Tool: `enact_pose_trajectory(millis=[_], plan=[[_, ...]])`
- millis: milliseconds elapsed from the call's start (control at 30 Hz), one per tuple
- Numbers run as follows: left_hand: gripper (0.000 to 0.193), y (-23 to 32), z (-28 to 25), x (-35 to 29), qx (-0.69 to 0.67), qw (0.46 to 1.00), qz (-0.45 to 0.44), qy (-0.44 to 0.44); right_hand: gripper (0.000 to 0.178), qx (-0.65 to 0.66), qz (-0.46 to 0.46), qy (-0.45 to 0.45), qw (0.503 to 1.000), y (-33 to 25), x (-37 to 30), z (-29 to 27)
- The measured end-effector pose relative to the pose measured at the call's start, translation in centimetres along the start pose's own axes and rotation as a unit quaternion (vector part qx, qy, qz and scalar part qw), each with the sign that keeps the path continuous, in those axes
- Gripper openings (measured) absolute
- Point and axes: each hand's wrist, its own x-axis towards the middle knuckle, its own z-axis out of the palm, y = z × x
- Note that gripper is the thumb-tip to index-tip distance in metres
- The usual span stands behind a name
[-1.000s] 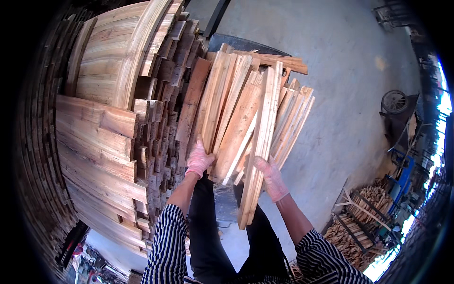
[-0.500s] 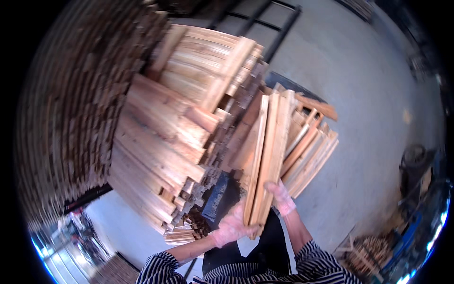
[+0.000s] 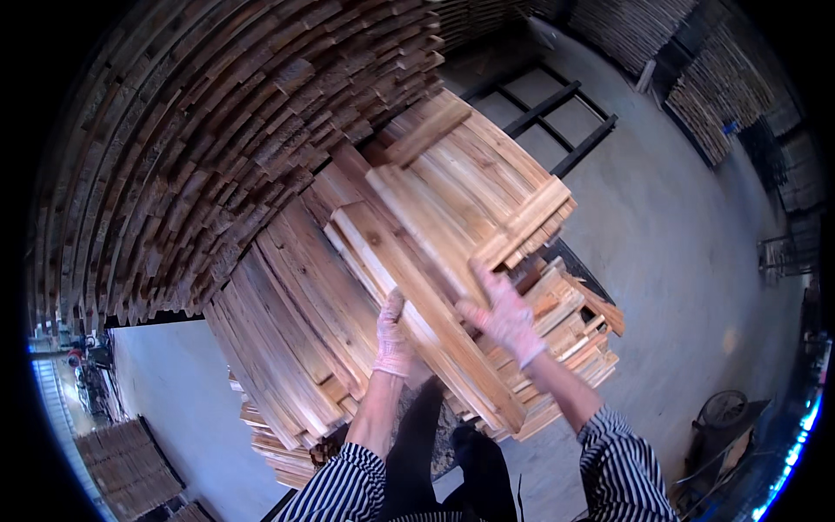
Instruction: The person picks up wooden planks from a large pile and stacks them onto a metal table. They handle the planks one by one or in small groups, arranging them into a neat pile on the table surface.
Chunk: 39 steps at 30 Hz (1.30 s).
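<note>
A few long planks (image 3: 435, 326) lie slantwise together over the wooden stack, their near end toward my legs. My left hand (image 3: 394, 341), in a pale pinkish glove, grips their left edge with the thumb up; its other fingers are hidden. On their right side is my right hand (image 3: 506, 320), gloved alike and slightly blurred. Its fingers are spread apart at the end of another light board (image 3: 417, 226) on the stack. Under both hands is the layered board stack (image 3: 296, 296), its top covered with boards side by side.
A tall wall of piled planks (image 3: 235, 157) rises at the left. Loose wood pieces (image 3: 565, 339) lie in a lower heap to the right. Beyond are a black metal frame (image 3: 557, 122), grey floor (image 3: 670, 261) and a wheeled item (image 3: 724, 409). Another pile (image 3: 129, 461) stands lower left.
The planks have moved from upright before me, over the right heap, to a leftward slant over the stack. My left hand moved up along them; my right hand's fingers have spread. The view has turned.
</note>
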Motion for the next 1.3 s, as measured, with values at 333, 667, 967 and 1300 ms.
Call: enact_pose_trajectory(millis=[333, 667, 967, 1300], plan=[[0.058, 2.8, -1.8, 7.3, -0.044, 0.995, 0.065, 0.063, 0.074, -0.265, -0.062, -0.014, 0.962, 4.1, 21.4, 0.7], [0.063, 4.4, 6.8, 12.0, -0.105, 0.992, 0.002, 0.063, 0.096, -0.087, -0.051, -0.076, 0.992, -5.1, 15.7, -2.2], [0.061, 3.0, 5.8, 17.2, -0.078, 0.997, -0.005, -0.027, 0.067, -0.336, -0.085, 0.029, 0.937, 3.5, 26.9, -3.3], [0.066, 3.3, 6.2, 17.7, -0.103, 0.993, -0.035, 0.047, 0.072, -0.117, 0.056, -0.133, 0.983, -9.2, 19.6, -5.8]])
